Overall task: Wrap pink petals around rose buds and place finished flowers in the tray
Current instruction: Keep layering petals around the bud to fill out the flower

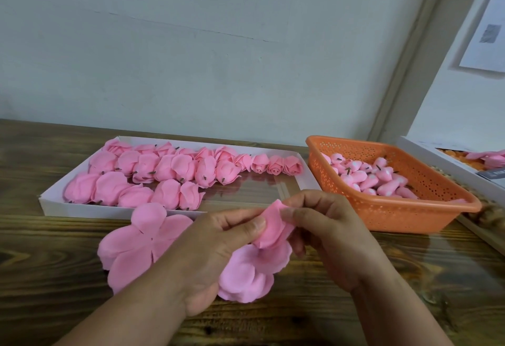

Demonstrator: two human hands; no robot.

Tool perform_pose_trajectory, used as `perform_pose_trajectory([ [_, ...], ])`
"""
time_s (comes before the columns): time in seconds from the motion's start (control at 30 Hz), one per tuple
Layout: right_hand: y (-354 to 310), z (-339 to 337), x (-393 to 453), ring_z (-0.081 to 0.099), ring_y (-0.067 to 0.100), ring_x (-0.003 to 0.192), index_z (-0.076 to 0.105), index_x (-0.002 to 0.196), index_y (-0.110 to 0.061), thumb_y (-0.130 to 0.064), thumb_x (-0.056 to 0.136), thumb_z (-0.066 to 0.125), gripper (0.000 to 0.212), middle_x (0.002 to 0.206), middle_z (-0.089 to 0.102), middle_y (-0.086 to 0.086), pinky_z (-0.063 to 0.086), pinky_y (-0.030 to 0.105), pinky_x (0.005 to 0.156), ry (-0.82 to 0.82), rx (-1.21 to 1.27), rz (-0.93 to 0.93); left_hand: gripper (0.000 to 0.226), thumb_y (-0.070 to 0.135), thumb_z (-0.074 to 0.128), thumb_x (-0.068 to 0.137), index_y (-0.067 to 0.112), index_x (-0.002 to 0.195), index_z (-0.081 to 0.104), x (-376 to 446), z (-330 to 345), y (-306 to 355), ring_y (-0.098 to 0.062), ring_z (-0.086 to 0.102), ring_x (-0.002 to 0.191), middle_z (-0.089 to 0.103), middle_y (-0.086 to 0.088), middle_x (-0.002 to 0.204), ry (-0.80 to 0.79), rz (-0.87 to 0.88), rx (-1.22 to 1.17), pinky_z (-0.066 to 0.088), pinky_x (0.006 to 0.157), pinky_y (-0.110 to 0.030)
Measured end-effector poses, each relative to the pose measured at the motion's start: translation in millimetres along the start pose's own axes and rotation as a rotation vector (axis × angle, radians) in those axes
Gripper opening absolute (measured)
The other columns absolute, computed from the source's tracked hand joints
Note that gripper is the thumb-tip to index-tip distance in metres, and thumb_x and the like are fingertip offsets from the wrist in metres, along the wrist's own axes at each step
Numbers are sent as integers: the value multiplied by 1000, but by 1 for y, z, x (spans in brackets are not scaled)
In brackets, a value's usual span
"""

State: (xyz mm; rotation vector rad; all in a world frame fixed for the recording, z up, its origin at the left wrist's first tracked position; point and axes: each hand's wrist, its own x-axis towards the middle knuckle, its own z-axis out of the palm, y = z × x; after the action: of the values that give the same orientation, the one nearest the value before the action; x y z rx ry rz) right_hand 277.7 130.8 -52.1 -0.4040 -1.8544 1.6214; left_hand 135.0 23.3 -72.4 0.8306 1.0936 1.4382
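Both hands — left (pixel 218 239), right (pixel 328 225) — raised together, fingers curled, pinching.

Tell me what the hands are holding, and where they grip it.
Both hands, left and right, pinch a pink petal piece at its upper folded part.

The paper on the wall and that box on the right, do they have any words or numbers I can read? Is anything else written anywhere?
Nothing here can be read.
Paper sheet on the wall: a grey printed patch and faint lines, too blurred to read.
White box at the right edge: a dark label strip with pale marks, too small and blurred to read.
White tray and orange basket: no writing visible.
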Motion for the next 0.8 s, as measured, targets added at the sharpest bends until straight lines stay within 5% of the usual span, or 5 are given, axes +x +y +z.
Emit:
perform_pose_trajectory([
  [0.13, 1, -13, 0, 50, 16, 48, 70, 81, -3, 1, 65, 61, 19, 63, 60, 15, 41, 23, 45, -125, 50, -4, 36, 22, 60, 86, -1, 113, 63, -4, 4, 6, -25, 53, 45, 62, -19, 84, -128, -127, -159, 21, 74, -47],
  [0.4, 5, -17, 1, 46, 11, 50, 69, 105, -11, -14, 69, 74, 37, 64, 61, 2, 38, 19, 45, -238, 94, -12, 36, 20, 67, 76, 3, 107, 71, -6, 3, 11, -29, 56, 84, 65, -16, 83, -180, -181, -182, 40, 95, -53],
  [0.6, 4, -19, 0, 44, 8, 47, 70, 87, -5, -14, 75, 71, 15, 61, 60, 1, 36, 16, 45, -284, 8, -41, 35, 21, 66, 81, -3, 107, 68, -5, 5, 11, -29, 63, 71, 67, -23, 92, -128, -217, -220, 46, 83, -44],
  [0.73, 0, -25, 0, 44, 8, 45, 72, 82, -14, -18, 71, 69, 12, 56, 58, -1, 38, 16, 44, -196, 59, -95, 47, 34, 44, 96, -3, 120, 59, -3, -1, 18, -31, 66, 64, 67, -28, 100, -7, -223, -196, 56, 48, -34],
  [0.8, -1, -28, 0, 43, 9, 46, 73, 81, -15, -19, 69, 69, 13, 55, 57, -1, 37, 18, 43, -162, 70, -105, 45, 35, 45, 94, -2, 112, 64, -2, -4, 20, -28, 69, 69, 70, -25, 94, 36, -209, -108, 59, 54, -33],
])
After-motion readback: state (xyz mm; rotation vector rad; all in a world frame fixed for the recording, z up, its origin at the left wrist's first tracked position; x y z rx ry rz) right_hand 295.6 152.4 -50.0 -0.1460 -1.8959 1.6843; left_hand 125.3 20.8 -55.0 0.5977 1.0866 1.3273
